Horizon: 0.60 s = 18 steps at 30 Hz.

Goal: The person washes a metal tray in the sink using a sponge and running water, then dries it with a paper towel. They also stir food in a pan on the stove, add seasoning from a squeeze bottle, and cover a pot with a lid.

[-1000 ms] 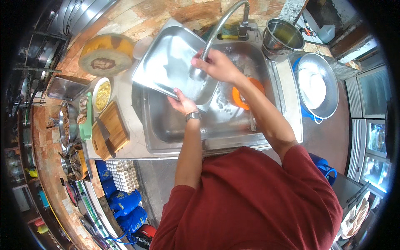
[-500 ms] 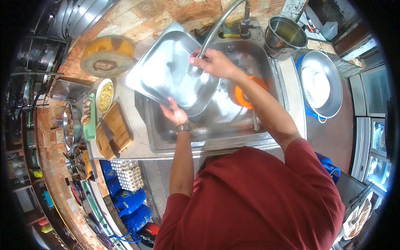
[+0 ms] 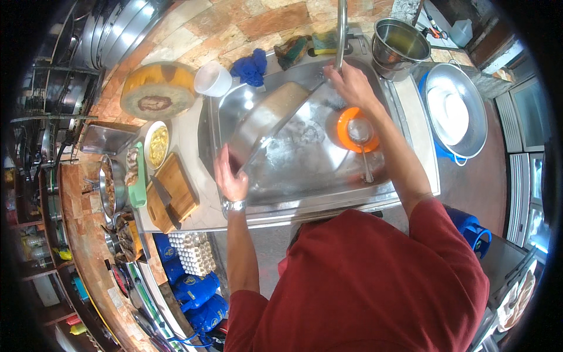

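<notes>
A rectangular stainless steel pan stands tipped on its side in the left part of the metal sink. My left hand grips its near rim, fingers on the outside. By the pan's far corner, my right hand is closed around the lower end of the metal faucet hose; its fingertips are partly hidden. Wet sheen covers the sink floor between my hands. An orange bowl sits to the right under my right forearm, with a metal ladle in it.
Left of the sink are a cutting board with a knife, a bowl of yellow food and a green tray. A white cup and blue cloth lie behind. A metal pot stands back right.
The pan has come down into the sink and turned onto its side, uncovering the cup and blue cloth. My right hand has moved right with the hose; my left hand has shifted left.
</notes>
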Each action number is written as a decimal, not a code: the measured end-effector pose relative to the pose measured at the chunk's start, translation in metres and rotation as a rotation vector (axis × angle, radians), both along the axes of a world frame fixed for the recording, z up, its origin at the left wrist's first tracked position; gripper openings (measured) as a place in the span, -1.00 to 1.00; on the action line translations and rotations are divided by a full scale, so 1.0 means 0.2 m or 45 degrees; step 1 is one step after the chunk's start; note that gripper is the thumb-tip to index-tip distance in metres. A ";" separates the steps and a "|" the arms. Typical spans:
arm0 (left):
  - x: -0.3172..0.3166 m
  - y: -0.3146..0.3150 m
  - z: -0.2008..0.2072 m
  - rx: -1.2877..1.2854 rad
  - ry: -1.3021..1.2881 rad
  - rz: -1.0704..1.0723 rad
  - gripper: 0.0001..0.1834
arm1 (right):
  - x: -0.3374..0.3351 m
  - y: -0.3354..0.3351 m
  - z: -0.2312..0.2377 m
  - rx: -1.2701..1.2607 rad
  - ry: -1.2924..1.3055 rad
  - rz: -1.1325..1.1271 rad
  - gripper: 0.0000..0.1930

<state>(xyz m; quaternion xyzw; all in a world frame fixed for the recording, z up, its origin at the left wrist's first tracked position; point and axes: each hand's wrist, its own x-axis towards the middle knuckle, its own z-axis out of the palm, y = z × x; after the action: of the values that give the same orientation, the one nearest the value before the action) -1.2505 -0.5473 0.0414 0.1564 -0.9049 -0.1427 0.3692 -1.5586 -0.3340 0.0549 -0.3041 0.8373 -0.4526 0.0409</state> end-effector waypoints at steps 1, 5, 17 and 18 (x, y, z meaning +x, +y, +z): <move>0.01 -0.01 0.03 -0.067 -0.012 -0.029 -0.30 | 0.01 0.00 0.05 -0.084 0.059 0.016 -0.55; -0.04 -0.04 0.16 -0.296 -0.060 -0.201 -0.23 | 0.04 -0.04 0.35 -0.225 -0.153 0.183 -0.51; -0.44 -0.12 0.36 -0.627 -0.331 -0.647 -0.34 | 0.18 0.07 0.41 -0.068 -0.256 0.411 -0.61; -0.43 -0.15 0.36 -0.632 -0.336 -0.641 -0.33 | 0.15 0.12 0.37 0.011 -0.146 0.355 -0.63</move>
<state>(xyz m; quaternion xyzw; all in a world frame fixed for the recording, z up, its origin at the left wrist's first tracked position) -1.3359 -0.5764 0.1142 -0.1482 -0.9619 0.0159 0.2294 -1.5288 -0.3101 0.1293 -0.3909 0.7853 -0.4554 0.1523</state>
